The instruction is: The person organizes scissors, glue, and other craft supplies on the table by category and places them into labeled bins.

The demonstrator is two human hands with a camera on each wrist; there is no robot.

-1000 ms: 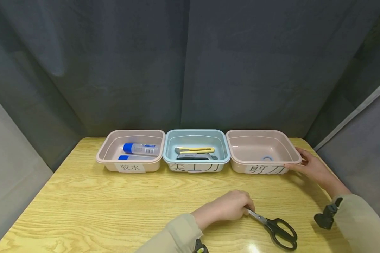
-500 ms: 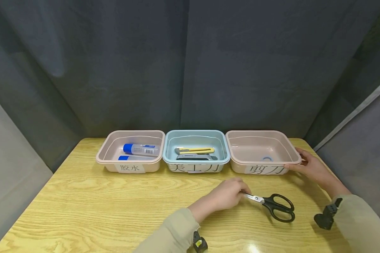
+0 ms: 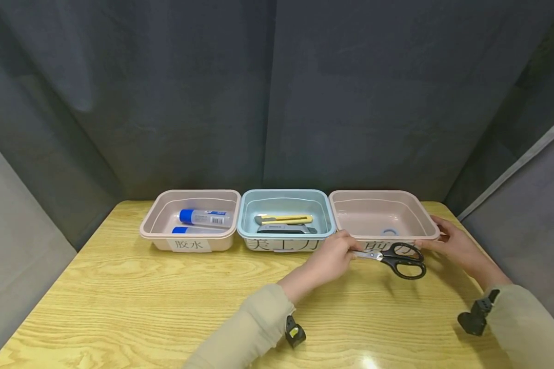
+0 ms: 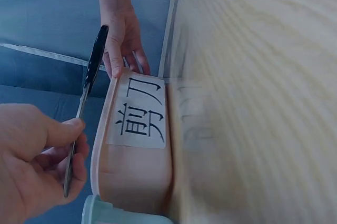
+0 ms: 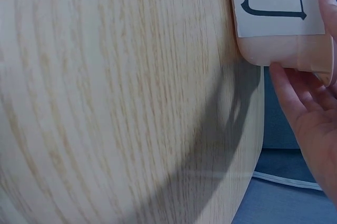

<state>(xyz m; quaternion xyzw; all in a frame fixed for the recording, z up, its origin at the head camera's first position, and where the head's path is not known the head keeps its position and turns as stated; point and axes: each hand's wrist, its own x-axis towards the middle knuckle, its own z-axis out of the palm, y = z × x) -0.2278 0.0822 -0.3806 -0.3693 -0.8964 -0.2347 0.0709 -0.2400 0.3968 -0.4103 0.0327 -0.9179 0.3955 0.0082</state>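
Note:
My left hand point(image 3: 331, 258) pinches a pair of scissors point(image 3: 390, 256) by the blades, thumb against fingers. The black handles point right, held above the table before the right-hand pink bin point(image 3: 351, 238). In the left wrist view the scissors point(image 4: 96, 58) appear edge-on, and my left hand point(image 4: 37, 155) holds the blade end. My right hand point(image 3: 457, 249) grips that bin's right front corner, thumb at the front rim and fingers along the side. In the right wrist view my right hand point(image 5: 310, 113) is partly cut off. A small blue ring shape point(image 3: 390, 232) shows inside the bin.
A light blue bin point(image 3: 287, 193) in the middle holds a yellow utility knife point(image 3: 286, 219) and a grey one point(image 3: 286, 228). The left pink bin point(image 3: 166, 237) holds two blue-capped glue bottles point(image 3: 208, 218). Dark curtains point(image 3: 268, 92) hang behind the wooden table point(image 3: 143, 302).
My left hand has raised the scissors and carried them away from me, up to the front of the right-hand bin. The handles have swung to point more squarely right. My right hand stays put.

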